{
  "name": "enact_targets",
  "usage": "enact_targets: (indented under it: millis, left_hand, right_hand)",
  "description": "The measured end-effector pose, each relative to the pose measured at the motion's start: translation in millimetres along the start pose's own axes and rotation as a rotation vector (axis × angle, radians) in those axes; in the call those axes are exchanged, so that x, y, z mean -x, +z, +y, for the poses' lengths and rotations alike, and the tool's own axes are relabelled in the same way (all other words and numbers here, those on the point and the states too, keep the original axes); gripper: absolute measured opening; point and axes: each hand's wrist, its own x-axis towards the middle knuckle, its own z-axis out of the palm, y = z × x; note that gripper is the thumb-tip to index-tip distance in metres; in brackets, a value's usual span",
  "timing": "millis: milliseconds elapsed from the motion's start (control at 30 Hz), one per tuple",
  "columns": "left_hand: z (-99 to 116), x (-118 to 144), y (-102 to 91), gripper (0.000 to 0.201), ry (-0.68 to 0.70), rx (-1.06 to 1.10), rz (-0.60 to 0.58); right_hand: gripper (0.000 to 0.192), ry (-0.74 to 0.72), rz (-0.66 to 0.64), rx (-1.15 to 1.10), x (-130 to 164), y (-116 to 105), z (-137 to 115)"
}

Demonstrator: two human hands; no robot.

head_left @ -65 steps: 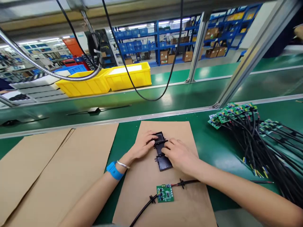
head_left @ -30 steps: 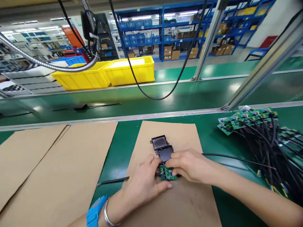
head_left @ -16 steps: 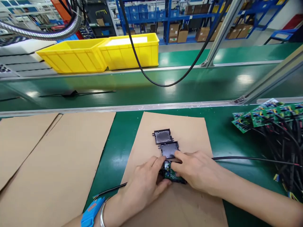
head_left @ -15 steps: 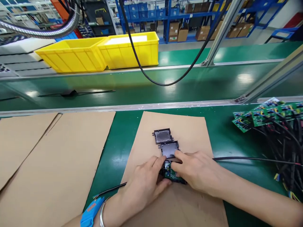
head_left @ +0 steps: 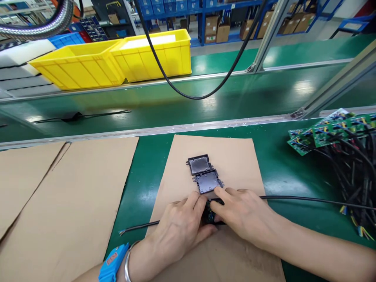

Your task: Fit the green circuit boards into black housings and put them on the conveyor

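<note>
**Both hands closed on a small black part at the near end of the cardboard**

The left hand (head_left: 179,227) and right hand (head_left: 245,215) met over a small black case (head_left: 212,211) on the middle cardboard sheet (head_left: 235,156). Fingers of both hands pinched the case from either side; most of it was hidden under them, and only a dark edge showed between the fingertips. A black cable (head_left: 308,199) ran from under the right hand toward the right, and a thinner cable end (head_left: 138,228) came out left of the left hand onto the green table (head_left: 273,172).

Just beyond the fingers lay two black open shells (head_left: 204,174), touching end to end, the far one slightly left of the near one.

The left wrist wore a blue strap (head_left: 113,261) and a metal bangle (head_left: 127,263).

At the right edge lay a heap of green boards (head_left: 326,129) with black leads. A second cardboard sheet (head_left: 73,196) lay to the left. Beyond the table rail, two yellow bins (head_left: 117,58) stood at the far side of the belt.
</note>
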Motion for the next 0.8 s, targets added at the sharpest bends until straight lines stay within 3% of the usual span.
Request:
enact_targets:
  millis: [167, 267, 333, 433, 533, 600, 667, 700, 800]
  left_hand:
    - [2, 6, 9.1, 0.052, -0.085, 0.068, 0.013]
    - [-1, 9, 0.3, 0.057, -0.136, 0.237, -0.039]
    - [-6, 9, -11.4, 0.056, -0.176, 0.412, -0.104]
    - [-14, 5, -27.0, 0.026, -0.297, 0.603, -0.268]
    - [-18, -3, -31.5, 0.018, -0.444, 0.834, -0.466]
    - [-16, -6, -29.2, 0.012, -0.507, 0.973, -0.498]
    - [-9, -5, -24.4, 0.005, -0.461, 0.891, -0.367]
    - [-5, -3, -21.1, 0.001, -0.394, 0.764, -0.254]
    - [3, 10, -7.1, 0.015, -0.119, 0.310, 0.102]
  right_hand:
    - [0.010, 0.015, -0.013, -0.064, -2, 3, -3]
    - [0.008, 0.007, 0.020, -0.120, -2, 8, -1]
    - [0.008, 0.003, 0.034, -0.157, 0, 10, 0]
    - [0.013, 0.016, 0.033, -0.196, 1, 10, 1]
    - [0.014, 0.019, 0.037, -0.218, 1, 9, 2]
    - [0.014, 0.015, 0.050, -0.218, 1, 10, 2]
    - [0.012, 0.007, 0.067, -0.219, 1, 12, 4]
    - [0.011, 0.005, 0.076, -0.220, 1, 13, 4]
    - [0.009, 0.009, 0.110, -0.217, 1, 16, 5]
